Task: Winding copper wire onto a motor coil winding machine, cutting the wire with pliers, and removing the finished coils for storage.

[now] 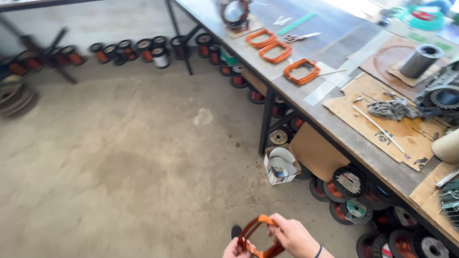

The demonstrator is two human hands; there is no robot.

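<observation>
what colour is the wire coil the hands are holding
Copper orange; the looped wire coil is gripped by the left hand and right hand, seen in the head view.

Orange wire coil (258,236) — grey floor (119,157), brown cardboard (382,119).

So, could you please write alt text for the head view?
Both hands, left and right, hold an orange wire coil above a concrete floor. To the right, a workbench carries three similar coils, with wire spools stored beneath.
</observation>
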